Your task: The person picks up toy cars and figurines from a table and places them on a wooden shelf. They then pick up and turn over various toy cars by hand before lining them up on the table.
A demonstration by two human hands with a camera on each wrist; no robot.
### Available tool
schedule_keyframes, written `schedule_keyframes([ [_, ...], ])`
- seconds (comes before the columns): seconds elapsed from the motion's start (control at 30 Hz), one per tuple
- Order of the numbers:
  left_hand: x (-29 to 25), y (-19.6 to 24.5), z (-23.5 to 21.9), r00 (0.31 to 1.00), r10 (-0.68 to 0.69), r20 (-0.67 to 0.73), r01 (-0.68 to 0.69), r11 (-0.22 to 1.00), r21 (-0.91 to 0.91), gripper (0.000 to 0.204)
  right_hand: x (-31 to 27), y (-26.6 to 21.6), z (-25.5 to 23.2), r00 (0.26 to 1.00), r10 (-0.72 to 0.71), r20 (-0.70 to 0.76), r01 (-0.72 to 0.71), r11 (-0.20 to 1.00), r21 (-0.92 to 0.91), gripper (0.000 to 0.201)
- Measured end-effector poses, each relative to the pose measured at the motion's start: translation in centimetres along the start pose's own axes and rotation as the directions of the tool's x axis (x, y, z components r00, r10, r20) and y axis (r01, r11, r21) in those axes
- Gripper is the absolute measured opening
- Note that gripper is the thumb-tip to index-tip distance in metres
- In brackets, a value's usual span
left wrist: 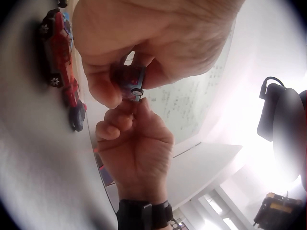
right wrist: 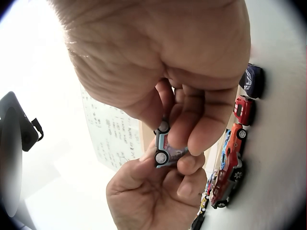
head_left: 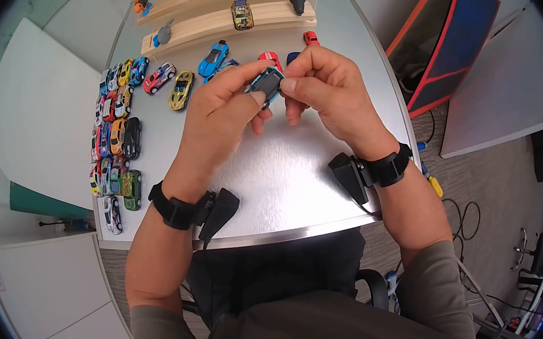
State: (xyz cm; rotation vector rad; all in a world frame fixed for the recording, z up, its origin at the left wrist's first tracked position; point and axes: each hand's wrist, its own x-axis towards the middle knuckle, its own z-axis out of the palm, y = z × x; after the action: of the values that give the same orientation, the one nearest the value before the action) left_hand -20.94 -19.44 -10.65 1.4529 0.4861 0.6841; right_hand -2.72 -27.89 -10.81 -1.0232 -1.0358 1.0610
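Note:
A light blue toy car (head_left: 268,84) is held up over the table between both hands, its dark underside facing the head camera. My left hand (head_left: 215,112) grips it, thumb across the underside. At its other end my right hand (head_left: 334,94) pinches it between thumb and fingertips. Wheels and part of the car's side (right wrist: 160,145) show in the right wrist view; fingers hide the rest. Just beyond the hands stand a red toy car (head_left: 270,58) and a larger blue toy car (head_left: 213,59).
Rows of toy cars (head_left: 118,130) line the table's left edge. Near them stand a gold toy car (head_left: 181,90) and a red-and-blue one (head_left: 159,78). A tiered wooden rack (head_left: 201,14) at the back bears a patterned toy car (head_left: 242,15) and small animal figures.

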Motion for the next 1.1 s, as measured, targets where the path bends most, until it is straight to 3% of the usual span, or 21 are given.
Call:
schedule_keyframes([
  [0.07,0.09,-0.05,-0.07,1.0,-0.024,0.015,0.025,0.996,-0.084,0.044,0.0,-0.1,0.0,1.0,-0.001,-0.004,0.001,1.0,-0.011,0.01],
  [0.3,0.18,-0.3,-0.25,0.999,-0.028,0.046,0.033,0.993,-0.11,0.045,0.01,-0.28,0.03,1.0,0.008,-0.023,-0.009,0.999,-0.051,0.011],
  [0.8,-0.15,0.19,0.12,1.0,0.011,0.013,-0.012,0.997,0.082,0.04,0.01,-0.1,0.02,1.0,0.026,-0.014,-0.027,0.996,-0.087,0.011],
  [1.1,0.06,0.01,0.05,0.999,-0.043,0.009,0.043,0.999,-0.031,0.04,0.12,0.15,-0.44,0.999,0.032,0.014,-0.032,0.999,-0.002,0.008],
])
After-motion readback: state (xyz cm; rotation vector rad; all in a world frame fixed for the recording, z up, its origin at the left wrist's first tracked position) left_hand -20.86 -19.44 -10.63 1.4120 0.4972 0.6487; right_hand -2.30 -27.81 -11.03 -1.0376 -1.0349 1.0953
